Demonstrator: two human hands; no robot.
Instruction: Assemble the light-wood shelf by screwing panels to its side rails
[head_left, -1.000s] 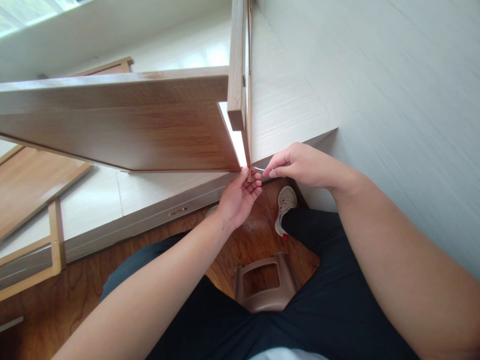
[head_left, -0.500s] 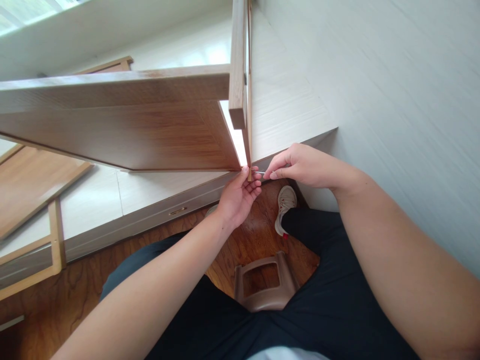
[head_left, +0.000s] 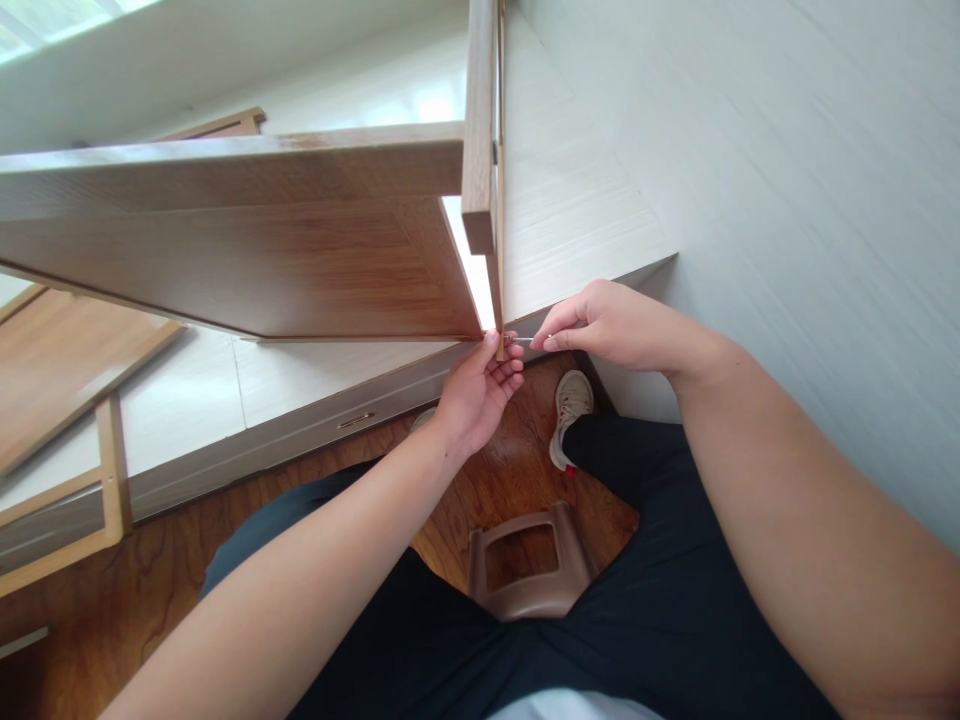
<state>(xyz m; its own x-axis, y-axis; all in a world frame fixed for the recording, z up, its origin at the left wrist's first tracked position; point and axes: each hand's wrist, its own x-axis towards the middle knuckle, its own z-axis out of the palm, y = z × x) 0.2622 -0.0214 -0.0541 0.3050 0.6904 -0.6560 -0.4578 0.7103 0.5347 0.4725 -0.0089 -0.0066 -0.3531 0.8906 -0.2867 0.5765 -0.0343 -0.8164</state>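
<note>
A wooden furniture piece with a brown panel (head_left: 300, 270) stands on the pale ledge. Its upright leg (head_left: 477, 190) rises at the right end, and a narrow wooden strip (head_left: 501, 270) runs down beside it. My left hand (head_left: 480, 395) is closed round the strip's lower end, thumb on the near left side and fingers curled behind and to the right. My right hand (head_left: 592, 325) pinches a thin metal hex key (head_left: 525, 340) between thumb and fingertips. The key's tip meets the strip's right side, by my left fingers; the exact contact is too small to make out.
More wooden panels (head_left: 82, 360) and a frame (head_left: 112, 470) lie at the left on the pale ledge (head_left: 187, 400). A drawer handle (head_left: 355, 420) sits on the ledge's front. A brown plastic stool (head_left: 525, 605) is between my legs, and a pale wall (head_left: 810, 200) rises at the right.
My right hand has shifted slightly up and right, and more of the hex key shows. My left hand keeps its hold on the wooden strip.
</note>
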